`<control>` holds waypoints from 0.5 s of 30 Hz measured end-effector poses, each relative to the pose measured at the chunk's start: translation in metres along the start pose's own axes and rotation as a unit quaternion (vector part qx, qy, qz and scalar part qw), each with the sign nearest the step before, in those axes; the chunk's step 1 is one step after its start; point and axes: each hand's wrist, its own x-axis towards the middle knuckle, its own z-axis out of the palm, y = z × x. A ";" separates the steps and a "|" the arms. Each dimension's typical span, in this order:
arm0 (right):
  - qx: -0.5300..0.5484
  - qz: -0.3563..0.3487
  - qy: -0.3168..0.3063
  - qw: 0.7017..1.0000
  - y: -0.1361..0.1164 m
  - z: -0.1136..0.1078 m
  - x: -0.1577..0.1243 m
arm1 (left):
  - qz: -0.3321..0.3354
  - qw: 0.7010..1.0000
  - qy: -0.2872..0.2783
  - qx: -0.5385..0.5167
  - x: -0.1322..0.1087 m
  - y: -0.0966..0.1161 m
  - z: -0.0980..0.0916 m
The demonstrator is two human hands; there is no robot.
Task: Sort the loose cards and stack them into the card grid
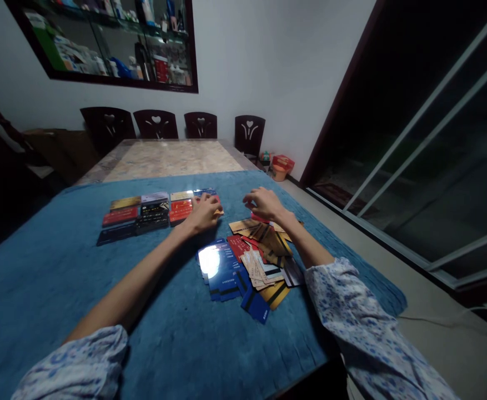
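Cards (277, 244) in gold, red and blue lie loosely overlapped on blue cloth (160, 333). My left hand (206, 212) bends over neat card rows (154, 215), my right hand (263, 203) curls above the loose cards' far edge, and I can't tell whether either grips anything. Dark chairs (200, 126) stand beyond, and my right forearm (307, 247) hides some loose cards

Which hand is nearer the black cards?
Left. The left hand is right of the black cards; the right hand is farther right, near the far edge of the loose card pile.
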 end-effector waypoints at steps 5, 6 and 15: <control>-0.005 0.022 0.003 1.000 0.024 0.009 -0.021 | 0.025 1.000 0.008 -0.006 0.006 0.008 0.001; -0.004 0.027 0.003 1.000 0.028 0.012 -0.023 | 0.029 1.000 0.007 -0.009 0.007 0.009 0.002; -0.012 0.064 -0.003 0.998 0.046 0.027 -0.035 | 0.057 0.998 -0.013 -0.016 0.022 0.028 0.009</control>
